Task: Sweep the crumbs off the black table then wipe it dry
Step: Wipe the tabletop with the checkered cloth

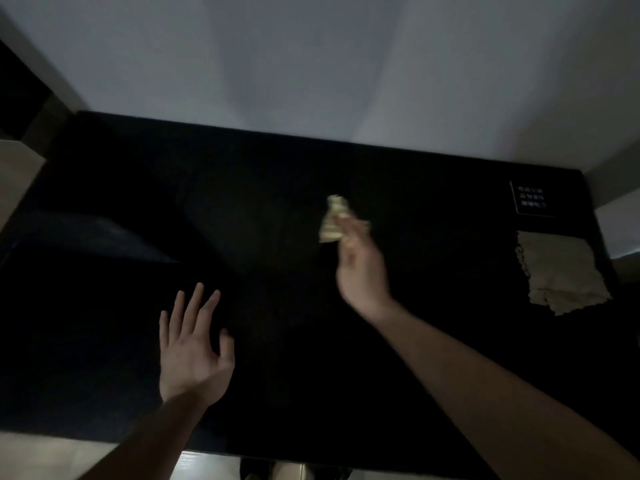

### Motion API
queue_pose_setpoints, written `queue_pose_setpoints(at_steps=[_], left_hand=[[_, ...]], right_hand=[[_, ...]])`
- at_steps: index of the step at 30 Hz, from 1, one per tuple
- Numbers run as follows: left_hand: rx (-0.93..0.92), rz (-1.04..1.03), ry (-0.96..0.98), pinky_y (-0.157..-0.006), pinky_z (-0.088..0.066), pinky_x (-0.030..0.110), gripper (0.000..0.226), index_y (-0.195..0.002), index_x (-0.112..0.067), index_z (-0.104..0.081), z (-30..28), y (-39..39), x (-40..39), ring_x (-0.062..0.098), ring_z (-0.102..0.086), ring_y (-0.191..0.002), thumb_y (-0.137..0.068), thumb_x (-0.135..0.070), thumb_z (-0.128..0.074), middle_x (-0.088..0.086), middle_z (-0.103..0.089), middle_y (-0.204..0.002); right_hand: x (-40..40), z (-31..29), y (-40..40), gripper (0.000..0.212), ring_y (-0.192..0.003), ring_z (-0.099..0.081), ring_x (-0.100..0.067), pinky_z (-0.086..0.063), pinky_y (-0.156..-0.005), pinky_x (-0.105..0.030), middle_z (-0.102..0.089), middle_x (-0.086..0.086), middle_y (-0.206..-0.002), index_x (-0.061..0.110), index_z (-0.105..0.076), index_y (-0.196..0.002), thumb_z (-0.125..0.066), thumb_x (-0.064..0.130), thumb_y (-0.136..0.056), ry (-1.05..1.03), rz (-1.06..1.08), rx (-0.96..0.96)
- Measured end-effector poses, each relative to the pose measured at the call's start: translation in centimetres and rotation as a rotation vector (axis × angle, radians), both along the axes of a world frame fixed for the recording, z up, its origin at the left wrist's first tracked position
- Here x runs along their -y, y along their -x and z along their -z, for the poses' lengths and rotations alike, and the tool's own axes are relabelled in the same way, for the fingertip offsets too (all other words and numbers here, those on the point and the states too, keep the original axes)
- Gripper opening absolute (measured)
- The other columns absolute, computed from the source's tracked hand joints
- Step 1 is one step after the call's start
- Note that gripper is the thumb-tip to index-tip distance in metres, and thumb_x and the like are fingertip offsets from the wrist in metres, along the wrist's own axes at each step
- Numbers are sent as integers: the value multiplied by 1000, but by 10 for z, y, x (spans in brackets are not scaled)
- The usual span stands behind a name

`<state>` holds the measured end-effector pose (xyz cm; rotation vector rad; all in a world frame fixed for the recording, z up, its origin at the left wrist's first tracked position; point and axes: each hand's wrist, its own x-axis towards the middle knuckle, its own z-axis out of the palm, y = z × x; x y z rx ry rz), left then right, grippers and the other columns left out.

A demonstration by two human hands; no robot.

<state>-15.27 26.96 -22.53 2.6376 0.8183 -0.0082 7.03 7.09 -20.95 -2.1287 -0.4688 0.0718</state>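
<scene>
The black table (104,341) fills most of the head view, its far edge against a pale wall (311,64) and its near edge running along the bottom of the frame. The light is dim and the surface reads almost uniformly dark; crumbs or wetness on it cannot be made out.

The left hand (194,351) is over the near left part of the table, palm down, fingers straight and spread, thumb angled out to the right, holding nothing. Whether it touches the surface cannot be told. Its forearm comes in from the bottom left corner.

The right hand (360,268) is stretched toward the middle of the table, the arm long and nearly straight from the bottom right. Its fingers are pinched around a crumpled pale cloth (334,220), which sticks out beyond the fingertips toward the wall. The hand is blurred.

A 2nd cloth (561,271), flat and ragged-edged, lies near the right edge of the table. Just beyond it sits a small printed label (531,199), its text unreadable.
</scene>
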Motion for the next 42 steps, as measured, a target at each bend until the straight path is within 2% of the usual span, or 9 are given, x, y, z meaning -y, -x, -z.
queue_pose_setpoints(at_steps=[4, 7, 10, 14, 20, 25, 32, 38, 42], left_hand=[[-7, 1, 12, -131, -3, 50, 73, -159, -30, -32, -2, 0, 0, 15, 2, -161, -88, -43, -38, -7, -16, -172], [-24, -1, 17, -131, -3, 50, 73, -160, -30, -31, -3, 0, 0, 15, 4, -161, -89, -43, -38, -9, -13, -172], [-32, -2, 12, -131, -3, 50, 73, -160, -30, -31, -3, -1, 0, 15, 4, -161, -89, -43, -37, -9, -13, -172], [-76, 9, 13, -131, -1, 50, 73, -161, -31, -27, -4, -1, -2, 15, 8, -161, -91, -43, -38, -9, -8, -173], [-108, 0, 28, -131, -1, 51, 73, -162, -30, -26, -5, -2, -2, 14, 12, -160, -91, -43, -38, -9, -4, -173], [-134, -2, 43, -130, -3, 52, 74, -162, -31, -26, -7, -4, -4, 16, 10, -161, -90, -43, -38, -9, -5, -173], [-164, 5, 32, -130, -4, 53, 75, -160, -29, -31, -8, -5, -4, 20, 6, -161, -87, -44, -37, -6, -10, -173], [-178, 21, 30, -130, -4, 54, 75, -159, -27, -30, -8, -5, -5, 21, 6, -161, -87, -44, -36, -3, -10, -173], [-167, 13, 16, -130, -6, 54, 75, -159, -25, -33, -8, -5, -2, 22, 3, -162, -86, -43, -36, -1, -14, -173]], right_hand=[[114, 11, -78, 51, -138, -49, -42, -32, -122, -50, -53, -23, -148, -3, -57, -140, -35, 17, -99, 368, 263, 79], [160, 20, -95, 56, -151, -25, -44, -13, -125, -57, -29, -16, -167, 15, -38, -158, -34, 33, -105, 713, 388, -12], [138, 28, -94, 62, -157, 2, -41, 5, -126, -58, -2, -6, -174, 35, -13, -164, -33, 47, -108, 806, 505, -181], [65, 24, -92, 66, -159, 7, -34, 7, -126, -58, 5, -3, -174, 32, -6, -165, -27, 50, -106, 878, 511, -200], [-29, 21, -66, 71, -158, -12, -37, -5, -129, -53, -20, -20, -169, 5, -30, -160, -28, 36, -96, 784, 116, 21], [-104, 18, -28, 64, -161, -5, -27, -8, -129, -49, -13, -9, -173, 14, -27, -163, -38, 31, -102, 687, -245, 125], [-62, 21, -18, 61, -160, 10, -21, -6, -131, -43, -1, -4, -174, 17, -18, -165, -33, 30, -107, 650, -909, 321], [41, 7, -45, 51, -156, -24, -31, -14, -129, -47, -35, -15, -164, 4, -44, -153, -40, 11, -103, 574, -562, 286], [124, 13, -95, 60, -154, -27, -37, -18, -127, -53, -29, -16, -167, 7, -33, -159, -40, 14, -99, 770, -138, 135]])
